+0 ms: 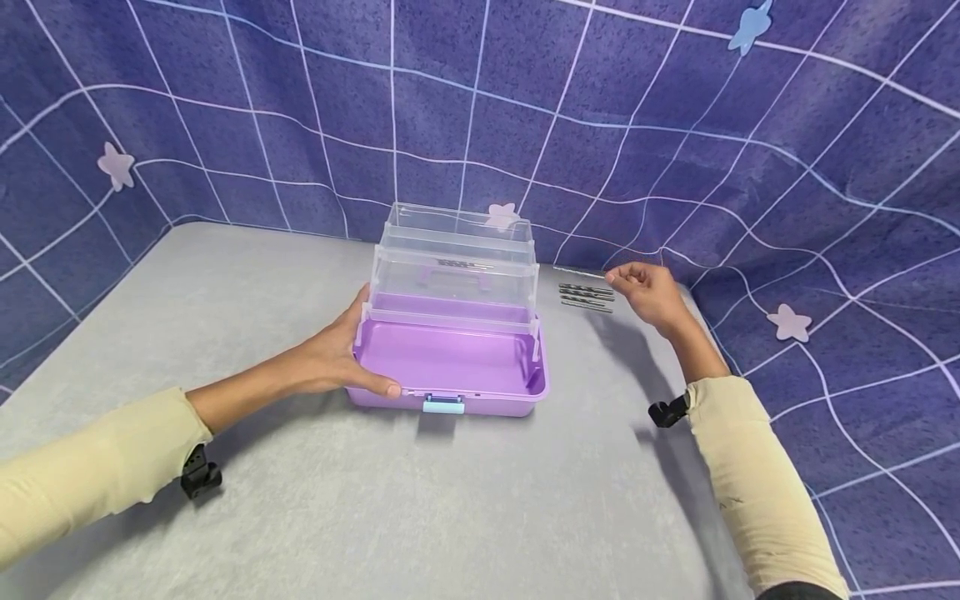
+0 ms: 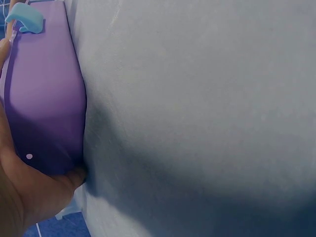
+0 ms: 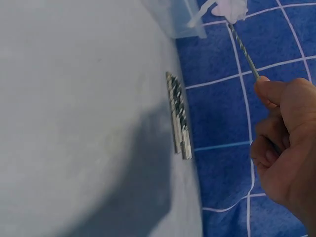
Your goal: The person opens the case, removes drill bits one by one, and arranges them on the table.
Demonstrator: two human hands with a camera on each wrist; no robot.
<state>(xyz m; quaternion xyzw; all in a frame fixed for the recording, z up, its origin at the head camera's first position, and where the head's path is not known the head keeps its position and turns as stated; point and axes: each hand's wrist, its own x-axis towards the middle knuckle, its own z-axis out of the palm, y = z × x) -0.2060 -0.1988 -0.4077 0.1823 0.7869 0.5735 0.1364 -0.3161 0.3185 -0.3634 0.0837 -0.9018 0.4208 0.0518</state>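
Observation:
A purple storage box (image 1: 446, 358) with a light-blue latch (image 1: 443, 405) stands open, its clear trays (image 1: 457, 287) raised in tiers at the back. My left hand (image 1: 337, 354) grips its left end, the thumb along the front rim; in the left wrist view, the hand (image 2: 37, 192) lies against the purple wall (image 2: 47, 89). Between thumb and fingertips, my right hand (image 1: 648, 292) pinches a thin drill bit (image 3: 243, 49), which points toward the box, raised over the table's right side. Several drill bits (image 1: 587, 297) lie in a row below that hand.
More thin dark bits (image 1: 457, 264) show through a clear tray. The grey table (image 1: 480, 508) ends at a blue-purple cloth (image 1: 300, 108) with pale grid lines, which hangs behind and along both sides.

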